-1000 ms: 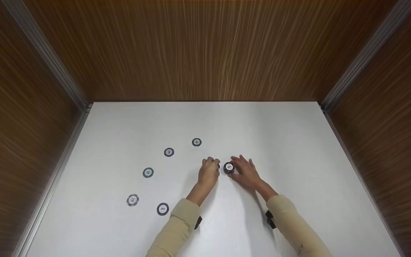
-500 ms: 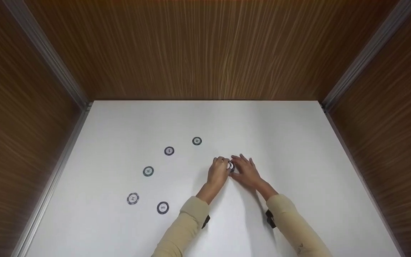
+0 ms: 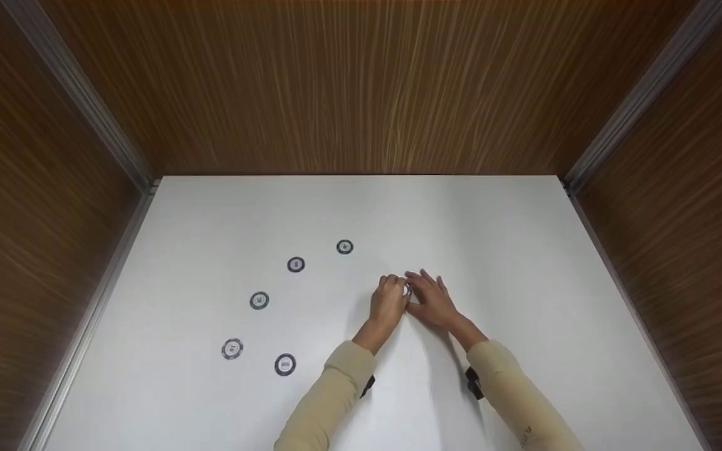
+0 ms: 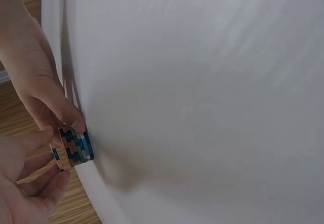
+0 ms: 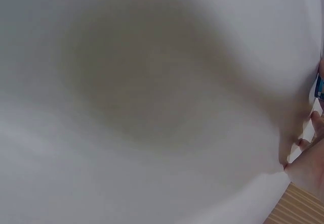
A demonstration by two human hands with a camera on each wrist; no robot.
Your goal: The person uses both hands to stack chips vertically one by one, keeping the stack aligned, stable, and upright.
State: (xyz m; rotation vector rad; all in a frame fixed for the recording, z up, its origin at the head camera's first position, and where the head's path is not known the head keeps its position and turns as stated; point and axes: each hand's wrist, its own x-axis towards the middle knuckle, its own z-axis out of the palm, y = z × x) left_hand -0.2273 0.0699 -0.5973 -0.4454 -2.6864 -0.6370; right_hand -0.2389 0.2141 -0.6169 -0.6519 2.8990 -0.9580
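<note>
My left hand [image 3: 388, 302] pinches a single poker chip [image 4: 57, 157] by its edges, right against the top of a stack of poker chips [image 4: 76, 145]. The stack shows bands of different colours along its side. My right hand [image 3: 433, 302] holds that stack, thumb on one side and fingers on the other. From the head view, the left fingers hide most of the stack. Only a sliver of the stack and part of the right hand [image 5: 309, 166] appear at the edge of the right wrist view.
Several single chips lie flat and spread out left of the hands, among them a green-rimmed chip [image 3: 259, 300] and a dark-rimmed chip [image 3: 285, 364]. The white table [image 3: 492, 219] is bounded by a wood-grain panel [image 3: 361, 88] behind and more panels at both sides.
My left hand has moved right with its chip, from beside the stack to over its top. The right hand has stayed at the stack.
</note>
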